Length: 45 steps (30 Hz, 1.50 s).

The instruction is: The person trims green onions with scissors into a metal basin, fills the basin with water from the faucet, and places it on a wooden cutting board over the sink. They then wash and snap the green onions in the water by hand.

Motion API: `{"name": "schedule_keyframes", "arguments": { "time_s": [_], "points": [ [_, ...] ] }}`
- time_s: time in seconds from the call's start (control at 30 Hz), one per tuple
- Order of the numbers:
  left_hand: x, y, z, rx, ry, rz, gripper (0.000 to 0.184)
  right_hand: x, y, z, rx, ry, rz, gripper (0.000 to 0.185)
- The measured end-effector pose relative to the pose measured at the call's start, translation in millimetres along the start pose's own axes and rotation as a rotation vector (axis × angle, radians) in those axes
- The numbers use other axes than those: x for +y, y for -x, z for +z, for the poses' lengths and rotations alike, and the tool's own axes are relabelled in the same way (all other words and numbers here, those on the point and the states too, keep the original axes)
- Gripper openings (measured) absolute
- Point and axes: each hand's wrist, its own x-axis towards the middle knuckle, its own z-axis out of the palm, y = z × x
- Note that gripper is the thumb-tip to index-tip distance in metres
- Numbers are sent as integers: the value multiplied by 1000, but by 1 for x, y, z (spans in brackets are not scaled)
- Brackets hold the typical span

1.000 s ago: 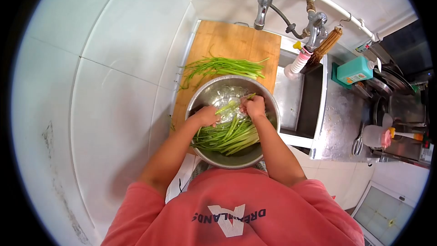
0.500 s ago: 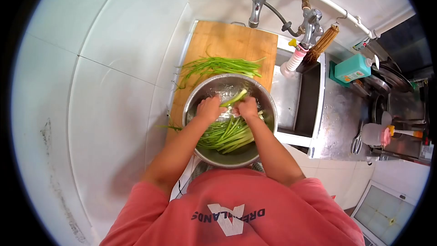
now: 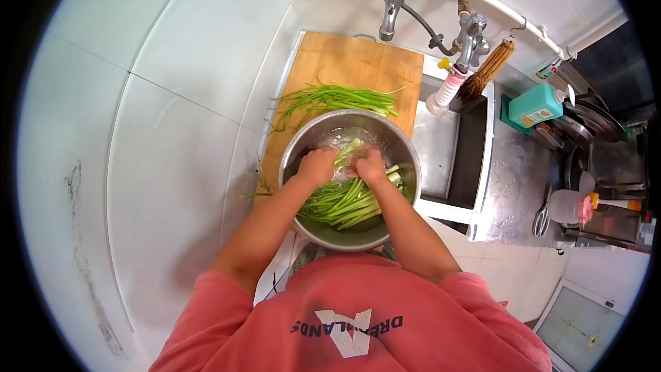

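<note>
Inside a steel basin (image 3: 289, 158) of water, my left hand (image 3: 318, 167) and my right hand (image 3: 370, 165) are close together, both with curled fingers. Between them, a pale-ended stalk of green onion (image 3: 348, 152) slants up, gripped by both hands; the fingertips are partly hidden. More green onions (image 3: 341, 205) lie in the water nearer my body, under my forearms, their white ends at the right. Beyond the basin's far rim, another bunch of green onions (image 3: 337, 98) rests on a wooden board (image 3: 358, 58).
A sink (image 3: 435, 145) adjoins the board on the right, under a tap with a pink-and-white spout (image 3: 447, 93). A whisk brush (image 3: 489, 69) hangs behind it. A teal pump bottle (image 3: 536, 105) and scissors (image 3: 542, 220) occupy the right counter. A tiled wall (image 3: 179, 165) rises at left.
The stalk between my hands has dipped lower and shifted slightly left. Both hands remain in the basin, close to where they were, and the water's ripples differ.
</note>
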Motion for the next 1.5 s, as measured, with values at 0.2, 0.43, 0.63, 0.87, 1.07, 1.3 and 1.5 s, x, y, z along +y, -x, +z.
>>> {"name": "schedule_keyframes", "arguments": {
  "time_s": [0.2,0.43,0.63,0.87,1.07,1.3,1.5],
  "points": [
    [-1,-11,6,8,192,130,35,-16,8,-7,-130,-304,156,18],
    [-5,-26,-11,-340,340,-64,34,2,1,-16,50,-63,-17,11],
    [3,-11,-9,-54,48,115,29,-12,10,-21,49,584,-248,17],
    [3,-13,-5,-106,-276,89,21,-1,-1,-19,70,608,-285,25],
    [-23,-28,-3,-363,163,38,47,-12,0,-34,20,619,-301,27],
    [-7,-30,1,-380,259,-83,41,-33,17,-15,137,772,-385,35],
    [10,-8,-1,-123,37,-147,30,-38,13,-27,207,698,-255,19]
  ]
}}
